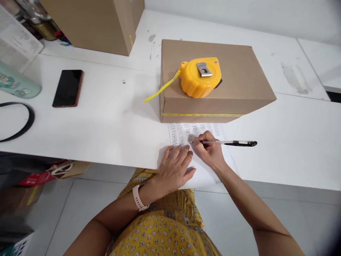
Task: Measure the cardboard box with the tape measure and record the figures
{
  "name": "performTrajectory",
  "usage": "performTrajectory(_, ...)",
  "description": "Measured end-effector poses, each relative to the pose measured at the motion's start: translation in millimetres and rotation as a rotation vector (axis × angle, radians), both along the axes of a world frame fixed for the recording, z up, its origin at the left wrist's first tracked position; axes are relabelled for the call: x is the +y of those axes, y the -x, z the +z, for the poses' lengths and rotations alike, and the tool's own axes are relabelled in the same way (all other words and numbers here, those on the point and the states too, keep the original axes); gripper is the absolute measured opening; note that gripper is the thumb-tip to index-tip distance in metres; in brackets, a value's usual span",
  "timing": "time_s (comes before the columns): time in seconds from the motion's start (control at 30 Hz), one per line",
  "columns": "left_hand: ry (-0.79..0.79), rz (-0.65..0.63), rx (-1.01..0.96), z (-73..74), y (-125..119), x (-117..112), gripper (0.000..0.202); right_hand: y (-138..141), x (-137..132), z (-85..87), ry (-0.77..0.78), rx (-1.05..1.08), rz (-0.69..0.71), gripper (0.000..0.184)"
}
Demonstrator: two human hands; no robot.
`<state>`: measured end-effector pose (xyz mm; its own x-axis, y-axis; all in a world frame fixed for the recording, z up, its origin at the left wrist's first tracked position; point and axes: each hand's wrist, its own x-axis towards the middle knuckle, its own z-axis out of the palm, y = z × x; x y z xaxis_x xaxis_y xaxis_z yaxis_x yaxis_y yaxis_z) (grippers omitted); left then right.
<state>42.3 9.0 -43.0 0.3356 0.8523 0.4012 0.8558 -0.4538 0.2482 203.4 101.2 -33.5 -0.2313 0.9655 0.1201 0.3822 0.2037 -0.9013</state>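
Note:
My right hand [210,151] is closed around a clear pen with a black cap [231,143], its tip on a printed sheet of small text [205,129] at the table's near edge. My left hand [174,169] lies flat with fingers stretched out on the same sheet, just left of the pen tip; a pale watch is on that wrist. Directly behind the sheet stands a closed cardboard box [239,78] with a yellow tape measure [200,77] on top, its yellow tape end hanging off the left side.
A black phone [68,88] lies on the white table [101,117] to the left. A teal bottle [16,83] and a black loop [25,122] sit at the far left. A larger cardboard box [106,21] stands at the back.

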Motion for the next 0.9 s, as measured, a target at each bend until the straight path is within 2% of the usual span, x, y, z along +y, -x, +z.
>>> performTrajectory(0.37, -0.003, -0.005, -0.013, -0.8, -0.2, 0.0, 0.04, -3.4, 0.3, -6.5, 0.002, -0.045, 0.014, 0.021)
performTrajectory(0.9, 0.031, -0.01, 0.005, 1.3, 0.7, -0.2, 0.041, -1.7, 0.8, -2.9, 0.031, 0.006, -0.026, 0.02)
